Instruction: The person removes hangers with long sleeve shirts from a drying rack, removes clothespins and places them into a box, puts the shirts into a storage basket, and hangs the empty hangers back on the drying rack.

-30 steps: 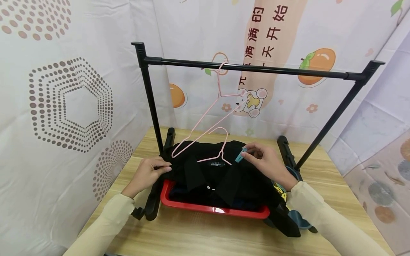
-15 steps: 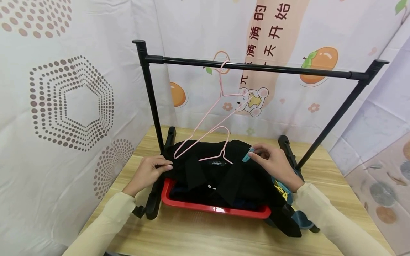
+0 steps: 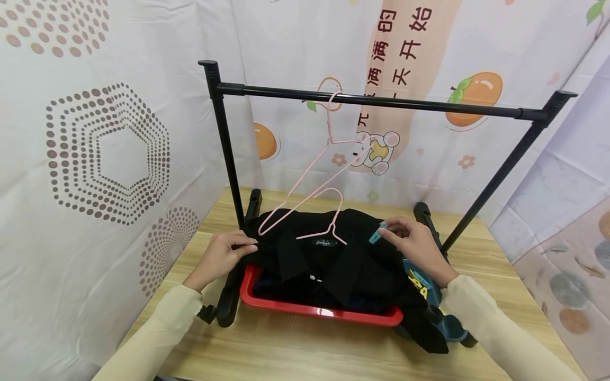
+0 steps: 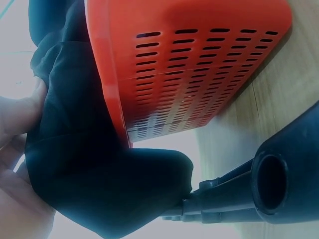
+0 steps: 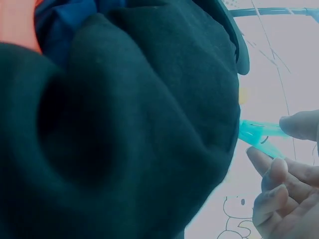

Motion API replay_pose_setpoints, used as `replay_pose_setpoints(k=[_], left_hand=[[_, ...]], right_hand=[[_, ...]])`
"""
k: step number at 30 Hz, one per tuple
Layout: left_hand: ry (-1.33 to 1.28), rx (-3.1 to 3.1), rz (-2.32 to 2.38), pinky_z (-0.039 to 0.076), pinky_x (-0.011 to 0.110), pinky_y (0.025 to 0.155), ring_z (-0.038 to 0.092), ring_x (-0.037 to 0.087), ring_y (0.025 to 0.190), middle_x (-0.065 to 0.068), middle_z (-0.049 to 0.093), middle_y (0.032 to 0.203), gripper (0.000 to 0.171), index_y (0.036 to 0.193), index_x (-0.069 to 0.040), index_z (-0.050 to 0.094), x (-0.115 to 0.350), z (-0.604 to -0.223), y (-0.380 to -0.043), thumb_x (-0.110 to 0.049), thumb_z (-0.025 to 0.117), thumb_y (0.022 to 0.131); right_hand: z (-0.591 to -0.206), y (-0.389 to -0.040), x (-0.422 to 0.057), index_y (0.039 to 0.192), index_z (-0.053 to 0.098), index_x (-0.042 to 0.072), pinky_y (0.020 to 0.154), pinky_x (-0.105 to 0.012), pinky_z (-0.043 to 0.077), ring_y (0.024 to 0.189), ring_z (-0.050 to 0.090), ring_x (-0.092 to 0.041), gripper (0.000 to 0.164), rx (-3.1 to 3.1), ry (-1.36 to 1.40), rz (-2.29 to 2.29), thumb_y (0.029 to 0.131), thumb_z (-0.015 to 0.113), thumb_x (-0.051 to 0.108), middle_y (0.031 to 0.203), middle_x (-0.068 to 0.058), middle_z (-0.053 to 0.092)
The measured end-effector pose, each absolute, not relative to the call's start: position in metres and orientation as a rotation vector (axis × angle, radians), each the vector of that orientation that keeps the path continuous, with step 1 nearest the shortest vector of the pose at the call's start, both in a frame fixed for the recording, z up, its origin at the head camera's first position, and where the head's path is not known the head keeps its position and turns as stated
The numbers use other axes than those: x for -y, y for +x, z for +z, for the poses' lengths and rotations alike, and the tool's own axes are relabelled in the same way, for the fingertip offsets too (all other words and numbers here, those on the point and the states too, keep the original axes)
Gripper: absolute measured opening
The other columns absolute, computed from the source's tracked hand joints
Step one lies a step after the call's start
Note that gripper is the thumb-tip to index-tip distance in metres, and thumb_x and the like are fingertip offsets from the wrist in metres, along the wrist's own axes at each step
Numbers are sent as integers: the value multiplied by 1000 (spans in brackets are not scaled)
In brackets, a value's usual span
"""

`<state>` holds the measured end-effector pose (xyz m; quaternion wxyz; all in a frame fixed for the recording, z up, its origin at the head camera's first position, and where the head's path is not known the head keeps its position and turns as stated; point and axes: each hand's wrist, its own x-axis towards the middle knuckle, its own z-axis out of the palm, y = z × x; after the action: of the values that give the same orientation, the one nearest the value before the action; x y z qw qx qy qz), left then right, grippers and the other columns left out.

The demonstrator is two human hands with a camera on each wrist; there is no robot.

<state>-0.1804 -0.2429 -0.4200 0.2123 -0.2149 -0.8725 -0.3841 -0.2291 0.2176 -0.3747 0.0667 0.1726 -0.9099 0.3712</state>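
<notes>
- Over the red basket [image 3: 319,311], a black shirt [image 3: 374,272] lies heaped, its open collar facing the person, and one end of the black cloth droops past the basket's right corner
- At the shirt's left side, the left hand [image 3: 221,257] pinches a fold of the cloth, thumb and fingers closed together on the fabric
- Near the shirt's other shoulder, the right hand [image 3: 413,243] grips a light-blue clothespin [image 3: 376,234] between thumb and a finger, with the remaining fingers bent; whether the clothespin touches the cloth I cannot tell
- Inside the collar, a pink hanger [image 3: 332,227] shows its hook and the upper part of its arms, with a small label [image 3: 323,242] just below
- From the black rail [image 3: 405,102], a second hanger [image 3: 329,140], also pink, hangs by its hook at a slant, its low corner in front of the shirt
- Under the shirt, some dark-blue cloth [image 5: 65,27] shows inside the basket
- Beside the basket, on the right, a blue container [image 3: 450,323] with yellow pieces [image 3: 418,284] is partly hidden by the shirt and the right arm
- Around all this, the rack's feet stand on a wood-grain table [image 3: 495,296], before a printed curtain [image 3: 295,53]
</notes>
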Motion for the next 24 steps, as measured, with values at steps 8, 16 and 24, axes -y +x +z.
replay_pose_setpoints(k=[8,16,24], left_hand=[[-613,2416,-1059,49,27,62,59,7,67,-9,71,81,12,95,-11,84,244,-421,-180,-5,84,84],[-615,2419,-1060,49,28,62,59,7,67,-9,72,82,11,95,-10,84,245,-421,-180,-5,84,85],[-620,2406,-1065,48,27,61,58,7,66,-10,71,81,12,94,-11,84,244,-421,-180,-5,84,84]], right_hand=[[-380,-225,-227,125,68,12,68,-29,56,93,69,-23,44,2766,494,1166,100,66,48,112,-6,72],[-388,-221,-242,123,69,11,75,-28,54,94,69,-22,43,2765,442,1138,100,66,46,108,-6,74],[-397,-215,-259,126,68,5,74,-23,54,95,69,-23,45,2775,404,1152,101,67,42,109,-10,73]])
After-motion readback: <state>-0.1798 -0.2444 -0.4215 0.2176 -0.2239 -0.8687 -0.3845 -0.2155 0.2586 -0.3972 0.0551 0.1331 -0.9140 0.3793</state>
